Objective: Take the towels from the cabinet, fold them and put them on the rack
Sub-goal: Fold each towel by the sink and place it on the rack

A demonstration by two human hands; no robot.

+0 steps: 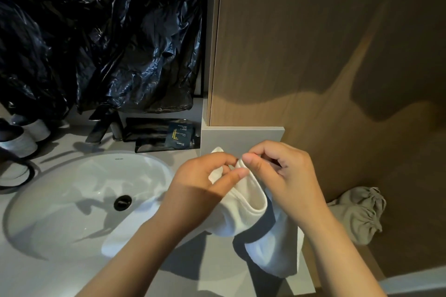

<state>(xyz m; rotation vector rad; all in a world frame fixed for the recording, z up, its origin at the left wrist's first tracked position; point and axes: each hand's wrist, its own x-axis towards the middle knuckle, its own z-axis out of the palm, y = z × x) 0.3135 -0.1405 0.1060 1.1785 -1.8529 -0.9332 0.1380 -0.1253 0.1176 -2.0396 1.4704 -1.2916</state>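
Observation:
A white towel [251, 202] hangs in front of me, held up over the right end of the grey counter [60, 279]. My left hand [200, 185] pinches its top edge between thumb and fingers. My right hand [287, 176] pinches the same edge right beside it, thumb tips almost touching. The towel's lower part droops past the counter's right edge and partly over the sink rim. The wooden cabinet door [313, 43] stands shut behind the hands. No rack is in view.
A white oval sink [72, 200] with a black drain fills the counter's left half. Behind it stand a dark tap [101, 125], a black tray with sachets [159, 132], and black plastic sheeting [101, 31]. Cups [21, 137] sit far left. A grey cloth bag [359, 212] lies at right.

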